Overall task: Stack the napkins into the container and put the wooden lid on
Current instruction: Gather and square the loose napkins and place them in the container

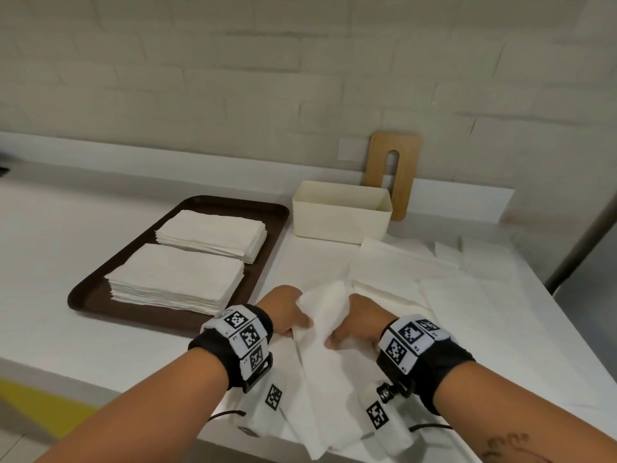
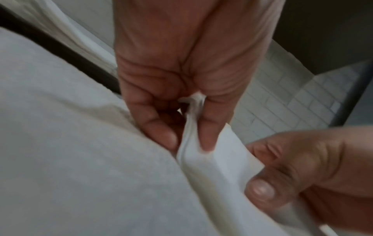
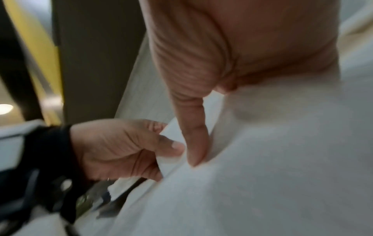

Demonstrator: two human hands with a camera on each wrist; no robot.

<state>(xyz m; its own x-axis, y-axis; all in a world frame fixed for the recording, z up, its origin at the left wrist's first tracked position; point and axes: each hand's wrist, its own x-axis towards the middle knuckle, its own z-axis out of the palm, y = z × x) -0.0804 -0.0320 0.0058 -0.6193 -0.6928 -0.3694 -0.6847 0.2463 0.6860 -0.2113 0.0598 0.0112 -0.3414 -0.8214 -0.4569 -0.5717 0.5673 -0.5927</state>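
Head view shows us pinching a thin white paper napkin (image 1: 322, 315) between left hand (image 1: 287, 311) and right hand (image 1: 359, 324) over the white table (image 1: 83, 332), well short of the cream rectangular container (image 1: 340, 213), where uneven pulling could tear it.

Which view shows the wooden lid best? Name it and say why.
The head view. There the wooden lid stands whole, leaning on the wall behind the container. Neither wrist view shows it: both are filled by hands and napkin.
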